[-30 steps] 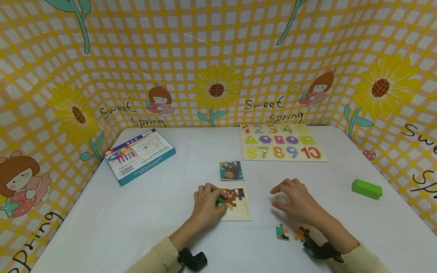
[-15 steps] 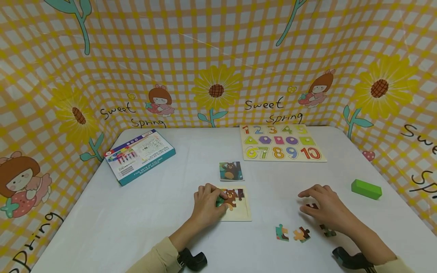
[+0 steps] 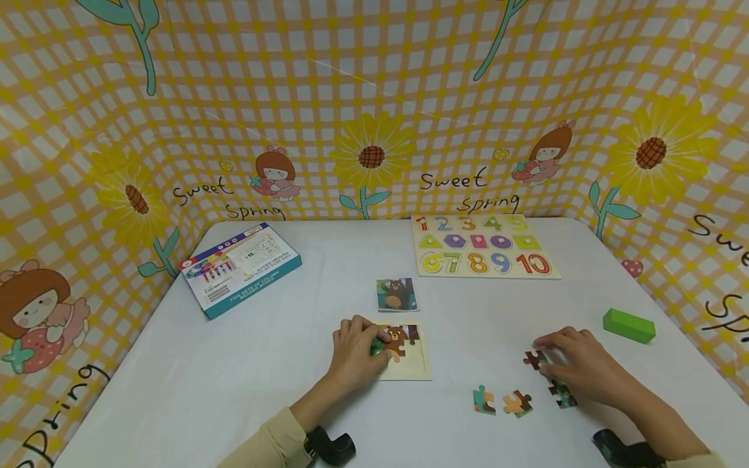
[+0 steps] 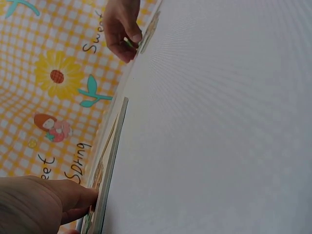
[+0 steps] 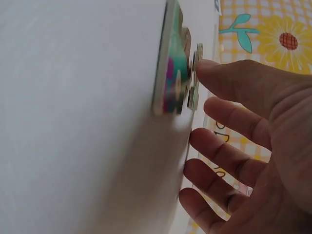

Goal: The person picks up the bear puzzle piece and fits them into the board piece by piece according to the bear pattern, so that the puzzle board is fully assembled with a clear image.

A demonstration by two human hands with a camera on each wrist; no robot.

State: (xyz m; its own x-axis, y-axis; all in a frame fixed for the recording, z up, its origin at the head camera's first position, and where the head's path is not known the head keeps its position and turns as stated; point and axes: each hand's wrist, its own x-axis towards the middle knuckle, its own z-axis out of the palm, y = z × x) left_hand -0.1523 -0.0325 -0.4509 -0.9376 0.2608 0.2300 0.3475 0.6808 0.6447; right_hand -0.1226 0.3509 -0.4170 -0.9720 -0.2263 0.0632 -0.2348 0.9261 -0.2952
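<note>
A: Left hand (image 3: 354, 351)?
B: Gripping the puzzle board (image 3: 417, 365) at nine o'clock, presumably to anchor it mid-desk (image 3: 263, 370).
A: Right hand (image 3: 585, 367)?
B: Fingers parted, at loose pieces (image 3: 517, 403), board's four o'clock. Picture card (image 3: 398, 296): twelve, plausibly for reference.

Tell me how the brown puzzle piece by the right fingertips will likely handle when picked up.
The piece looks small, so probably light. Its flat, knobbed outline suggests sliding, not rolling. Being thin, it may be awkward to pinch.
</note>
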